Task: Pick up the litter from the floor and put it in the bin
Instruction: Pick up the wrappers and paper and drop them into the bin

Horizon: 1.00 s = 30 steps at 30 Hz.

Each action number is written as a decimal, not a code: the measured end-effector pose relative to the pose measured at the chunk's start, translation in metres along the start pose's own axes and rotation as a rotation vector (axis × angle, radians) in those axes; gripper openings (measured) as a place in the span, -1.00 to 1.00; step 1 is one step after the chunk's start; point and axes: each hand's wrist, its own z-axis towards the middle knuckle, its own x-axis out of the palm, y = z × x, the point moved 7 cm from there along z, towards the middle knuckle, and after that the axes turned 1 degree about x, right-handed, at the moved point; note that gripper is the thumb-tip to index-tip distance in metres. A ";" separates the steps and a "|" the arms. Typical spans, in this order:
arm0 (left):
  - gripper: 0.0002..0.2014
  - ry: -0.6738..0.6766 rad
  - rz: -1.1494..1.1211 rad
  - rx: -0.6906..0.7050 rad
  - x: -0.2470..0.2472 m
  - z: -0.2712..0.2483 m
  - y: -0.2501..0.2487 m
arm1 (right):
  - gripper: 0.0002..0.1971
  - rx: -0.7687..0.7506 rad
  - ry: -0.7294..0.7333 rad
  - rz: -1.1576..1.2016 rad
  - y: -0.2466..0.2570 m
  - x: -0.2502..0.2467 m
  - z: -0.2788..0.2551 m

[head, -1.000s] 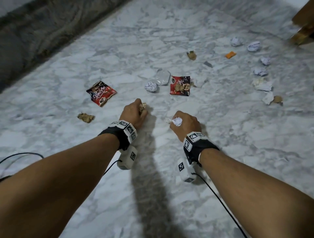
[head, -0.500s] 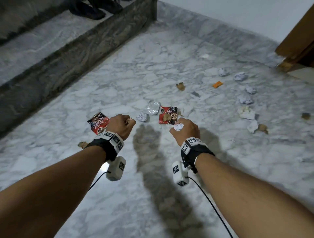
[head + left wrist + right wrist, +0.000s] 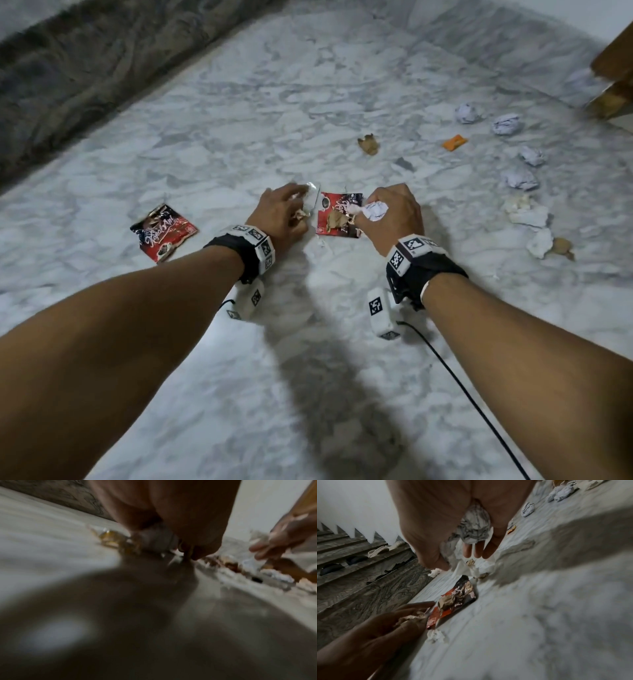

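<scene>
My left hand holds a small brown scrap, and its fingers reach over a silvery wrapper on the marble floor. My right hand grips a crumpled white paper ball, seen close in the right wrist view as paper ball. Between the hands a red sachet lies flat with a brown scrap on it. A second red sachet lies to the left. The left wrist view is blurred. No bin is in view.
Several crumpled white papers lie to the right, with an orange scrap and a brown scrap beyond. A dark stone step runs along the left. Wooden woodwork stands at top right. Shoes sit on the steps.
Both hands have moved forward to the red sachet. The left hand now covers the spot where the white ball and silvery wrapper lay. Each hand still holds its litter.
</scene>
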 end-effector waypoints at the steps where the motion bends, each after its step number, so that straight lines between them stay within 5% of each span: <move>1: -0.62 0.013 -0.025 -0.007 0.005 0.001 0.006 | -0.83 0.013 0.028 -0.022 -0.001 0.006 0.001; 4: -0.63 0.095 -0.071 -0.049 0.046 0.007 0.021 | -0.81 0.070 0.015 -0.039 -0.032 0.033 -0.003; 8: -0.82 -0.036 -0.155 -0.086 0.030 0.010 0.024 | -0.83 0.040 0.001 -0.041 -0.026 0.038 0.000; 13: -0.63 0.059 -0.107 -0.047 0.042 0.012 0.026 | -0.68 0.047 0.072 -0.092 -0.031 0.060 0.006; 18: -0.41 0.081 -0.294 -0.091 0.042 0.002 0.025 | -0.39 0.110 0.184 -0.197 -0.033 0.086 0.004; 23: -0.66 0.002 -0.153 -0.013 0.048 0.006 0.024 | -0.62 -0.018 -0.026 -0.090 -0.024 0.077 0.004; 26: -0.87 -0.007 -0.103 -0.036 0.048 0.009 0.025 | -0.69 0.007 0.021 -0.110 -0.018 0.080 0.005; 30: -0.79 -0.016 -0.073 -0.094 0.045 0.008 0.026 | -0.77 0.068 0.079 -0.127 -0.010 0.082 0.002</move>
